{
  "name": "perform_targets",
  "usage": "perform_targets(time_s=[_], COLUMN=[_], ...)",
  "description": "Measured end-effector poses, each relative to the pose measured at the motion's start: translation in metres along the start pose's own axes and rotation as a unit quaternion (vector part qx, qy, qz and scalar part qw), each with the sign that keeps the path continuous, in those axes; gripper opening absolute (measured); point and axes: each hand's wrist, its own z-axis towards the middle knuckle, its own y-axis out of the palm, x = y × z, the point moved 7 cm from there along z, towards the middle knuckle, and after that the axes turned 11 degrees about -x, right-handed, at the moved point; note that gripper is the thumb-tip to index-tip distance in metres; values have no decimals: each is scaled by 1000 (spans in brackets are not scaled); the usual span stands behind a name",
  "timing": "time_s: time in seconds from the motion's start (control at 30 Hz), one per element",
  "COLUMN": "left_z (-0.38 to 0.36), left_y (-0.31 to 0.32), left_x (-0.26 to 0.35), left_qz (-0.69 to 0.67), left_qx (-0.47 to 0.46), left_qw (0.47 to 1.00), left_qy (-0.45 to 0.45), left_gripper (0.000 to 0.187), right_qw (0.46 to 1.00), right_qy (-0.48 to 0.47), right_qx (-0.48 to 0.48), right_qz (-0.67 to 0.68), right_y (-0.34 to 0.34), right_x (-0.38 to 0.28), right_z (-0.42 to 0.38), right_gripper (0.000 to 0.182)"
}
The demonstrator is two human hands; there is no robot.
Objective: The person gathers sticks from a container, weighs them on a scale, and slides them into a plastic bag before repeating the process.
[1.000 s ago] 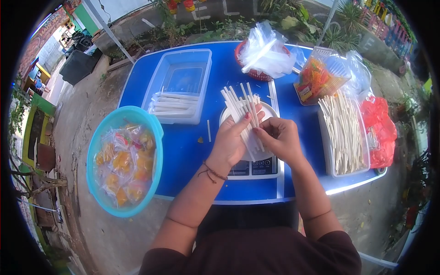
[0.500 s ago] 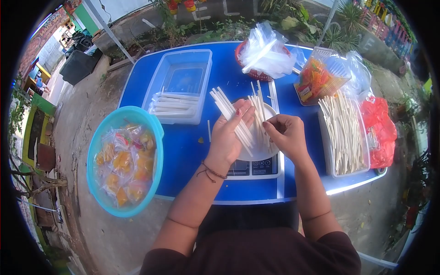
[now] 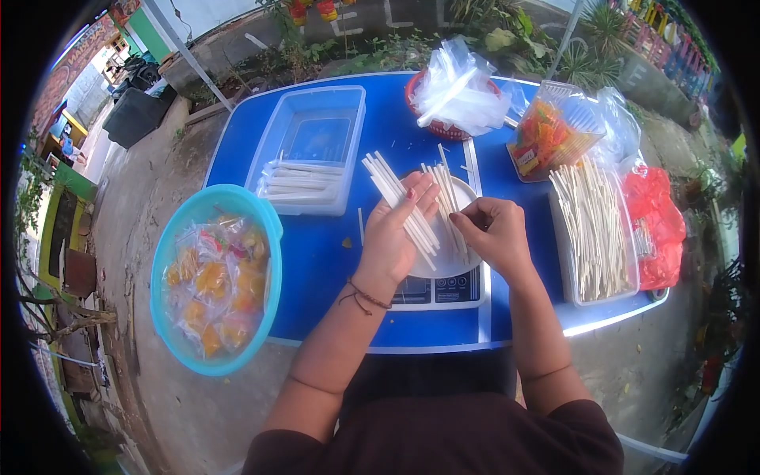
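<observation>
"Sticks (image 3: 385,178): which way, in the head view?"

"Aslant across the left hand (image 3: 389,247), thumb over them, tops leaning left."

"Others?"

"Second bunch (image 3: 445,186), above the plate (image 3: 469,190), beside the right hand (image 3: 499,231), fingers bent (grip unclear)."

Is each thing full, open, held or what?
Left hand: holding white sticks.
Right hand: fingers curled.
White plate: partly covered by sticks.
Scale: screen unreadable.
Clear box: open, partly filled.
Turquoise basin: open, piled with bags.
Stick tray: open, packed.
Red basket: heaped with plastic bags.
Small tub: partly filled.
</observation>
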Motion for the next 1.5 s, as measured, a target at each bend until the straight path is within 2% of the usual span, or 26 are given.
perform_targets(time_s=[0.23, 0.33, 0.43, 0.53, 0.77, 0.97, 1.17, 1.37, 1.5], left_z=[0, -1, 1, 0, 1, 0, 1, 2, 3], left_y=[1, 4, 4, 11, 11, 10, -1, -7, -7], left_x=[0, 0, -4, -7, -7, -3, 1, 2, 1], left_qz=[-1, 8, 18, 34, 25, 26, 9, -1, -5], left_qx=[0, -6, -37, -66, -69, -44, 5, 8, 8], left_qw=[1000, 1000, 999, 997, 997, 998, 1000, 1000, 1000], left_qy=[-4, -6, -19, -35, -37, -22, 9, 26, 24], left_gripper=[38, 38, 38, 39, 41, 40, 38, 38, 38], right_qw=[1000, 998, 994, 992, 992, 991, 990, 995, 995], right_qy=[1, -59, -98, -106, -52, -60, -87, -82, -68], right_qx=[15, 17, -49, -63, -65, -3, 83, 36, 29], right_qz=[-21, -31, 3, 3, 100, 119, 73, -44, -65], right_y=[0, 0, 14, 24, 20, 14, 0, 4, 5], right_x=[-2, -13, -19, -18, -8, 4, -5, -9, -8], right_z=[-1, -4, -7, -8, -5, -2, -6, -5, -5], right_gripper=[20, 20, 20, 16, 16, 17, 20, 20, 22])
